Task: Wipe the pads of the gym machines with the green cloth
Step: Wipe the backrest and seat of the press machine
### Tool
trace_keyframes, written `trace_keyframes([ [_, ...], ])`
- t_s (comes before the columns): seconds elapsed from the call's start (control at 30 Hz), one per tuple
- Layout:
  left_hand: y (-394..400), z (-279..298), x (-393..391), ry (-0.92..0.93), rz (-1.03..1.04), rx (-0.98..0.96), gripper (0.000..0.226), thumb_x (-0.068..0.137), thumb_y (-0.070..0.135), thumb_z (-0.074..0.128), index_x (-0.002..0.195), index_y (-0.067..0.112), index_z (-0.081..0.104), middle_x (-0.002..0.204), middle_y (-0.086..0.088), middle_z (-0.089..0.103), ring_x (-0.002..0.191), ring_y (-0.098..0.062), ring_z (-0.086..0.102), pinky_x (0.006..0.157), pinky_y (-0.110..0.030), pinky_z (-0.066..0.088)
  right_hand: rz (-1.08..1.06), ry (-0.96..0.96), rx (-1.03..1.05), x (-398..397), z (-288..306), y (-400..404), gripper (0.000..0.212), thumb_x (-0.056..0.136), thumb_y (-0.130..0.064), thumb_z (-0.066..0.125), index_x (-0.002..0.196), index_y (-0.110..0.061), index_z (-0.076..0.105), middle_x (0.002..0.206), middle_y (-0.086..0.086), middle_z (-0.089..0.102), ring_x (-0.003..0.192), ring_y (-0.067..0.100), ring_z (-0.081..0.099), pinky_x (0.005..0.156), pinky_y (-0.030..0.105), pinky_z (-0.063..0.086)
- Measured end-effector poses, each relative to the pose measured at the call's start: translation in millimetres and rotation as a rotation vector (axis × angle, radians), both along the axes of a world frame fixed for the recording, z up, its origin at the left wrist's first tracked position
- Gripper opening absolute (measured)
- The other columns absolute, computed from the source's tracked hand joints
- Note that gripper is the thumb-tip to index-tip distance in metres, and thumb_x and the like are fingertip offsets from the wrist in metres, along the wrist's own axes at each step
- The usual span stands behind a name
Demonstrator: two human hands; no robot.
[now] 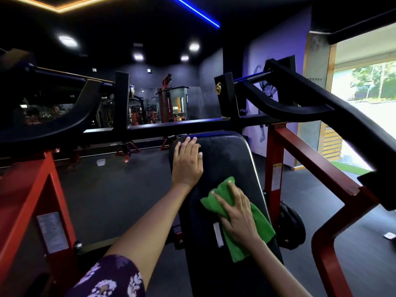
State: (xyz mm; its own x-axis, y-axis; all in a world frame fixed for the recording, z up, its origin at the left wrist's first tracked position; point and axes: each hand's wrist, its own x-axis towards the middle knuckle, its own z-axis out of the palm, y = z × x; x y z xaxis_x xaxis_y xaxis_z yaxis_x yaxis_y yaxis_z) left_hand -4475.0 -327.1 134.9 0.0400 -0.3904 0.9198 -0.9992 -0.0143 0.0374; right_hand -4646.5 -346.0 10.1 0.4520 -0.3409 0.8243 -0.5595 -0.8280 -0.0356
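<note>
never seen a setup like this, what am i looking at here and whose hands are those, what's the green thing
This is a single picture from a wide-angle camera worn on a person's head, looking forward and down, so the two arms reaching in from the bottom are that person's own. The place is a gym. The long black cushion in the middle is the pad of a weight machine, whose red frame and black lever arms stand around it. The green thing is a cloth lying on the pad. The right hand presses flat on the cloth with its fingers spread, as for wiping. The left hand rests flat on the upper part of the pad, holding nothing. A black weight plate hangs low on the machine to the right, and a window shows daylight beyond it.
</note>
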Motion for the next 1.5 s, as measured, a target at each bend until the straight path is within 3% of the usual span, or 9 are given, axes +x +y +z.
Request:
trace_keyframes([
  [0.1,-1,1,1,-0.007,0.001,-0.01,0.035,0.088,0.02,0.038,0.103,0.004,0.065,0.121,-0.012,0.063,0.118,-0.029,0.056,0.109,-0.038,0.021,-0.01,-0.03,0.105,27,15,21,0.073,0.072,-0.035,0.046,0.143,-0.038,0.029,0.145,0.01,0.026,0.128,0.034,0.027,0.099,0.056,0.036],
  [0.27,0,-1,0,0.003,-0.001,0.006,0.034,0.088,0.02,0.038,0.103,0.005,0.065,0.122,-0.012,0.063,0.12,-0.029,0.055,0.109,-0.037,0.021,0.137,0.352,-0.264,5,-54,39,0.093,0.069,-0.047,0.05,0.15,-0.035,0.008,0.151,-0.001,0.026,0.135,0.035,0.026,0.113,0.051,0.021],
  [0.53,-1,0,0,0.008,-0.017,-0.011,0.032,0.089,0.02,0.039,0.101,0.004,0.063,0.122,-0.014,0.062,0.121,-0.03,0.053,0.11,-0.037,0.021,-0.054,-0.083,0.181,25,4,28,0.073,0.071,-0.035,0.043,0.143,-0.036,0.03,0.144,-0.003,0.034,0.127,0.035,0.029,0.098,0.053,0.035],
  [0.77,18,-34,-8,0.066,-0.088,0.005,0.031,0.09,0.019,0.04,0.106,0.003,0.061,0.129,-0.016,0.056,0.124,-0.03,0.047,0.115,-0.035,0.018,0.124,0.243,-0.13,2,-81,52,0.097,0.062,-0.04,0.058,0.149,-0.037,0.016,0.158,-0.007,0.011,0.139,0.034,0.021,0.111,0.049,0.018],
  [0.9,29,-65,-14,0.042,-0.114,0.014,0.032,0.092,0.015,0.037,0.108,0.002,0.061,0.128,-0.014,0.057,0.128,-0.023,0.042,0.116,-0.032,0.017,-0.07,-0.052,0.157,-23,-62,29,0.085,0.07,-0.033,0.044,0.148,-0.043,0.013,0.15,-0.008,0.028,0.135,0.031,0.022,0.1,0.057,0.036],
  [1.03,26,-59,-12,0.051,-0.102,-0.012,0.033,0.092,0.014,0.036,0.108,0.001,0.062,0.126,-0.016,0.058,0.126,-0.022,0.041,0.115,-0.032,0.018,-0.049,-0.25,0.3,16,-25,37,0.059,0.085,-0.043,0.045,0.143,-0.036,0.031,0.146,-0.003,0.036,0.131,0.035,0.024,0.107,0.05,0.027],
  [1.23,26,-60,-12,0.05,-0.106,-0.03,0.031,0.091,0.01,0.036,0.106,0.001,0.061,0.123,-0.016,0.059,0.124,-0.024,0.043,0.115,-0.034,0.02,0.093,0.179,-0.067,-15,-87,48,0.091,0.066,-0.034,0.048,0.149,-0.039,0.011,0.152,-0.005,0.027,0.136,0.035,0.023,0.114,0.047,0.012],
  [1.37,26,-60,-12,0.043,-0.098,-0.056,0.029,0.09,0.009,0.037,0.104,0.001,0.061,0.121,-0.016,0.06,0.123,-0.026,0.046,0.114,-0.034,0.02,-0.028,-0.049,0.182,-27,-64,27,0.075,0.075,-0.032,0.042,0.146,-0.043,0.02,0.15,-0.007,0.028,0.135,0.032,0.02,0.105,0.057,0.032],
  [1.5,25,-63,-12,0.033,-0.095,-0.057,0.029,0.09,0.008,0.037,0.104,0.0,0.061,0.121,-0.017,0.06,0.123,-0.027,0.046,0.113,-0.036,0.021,-0.094,-0.301,0.442,11,-26,36,0.055,0.087,-0.044,0.041,0.14,-0.031,0.041,0.15,0.0,0.036,0.134,0.041,0.023,0.105,0.057,0.026],
])
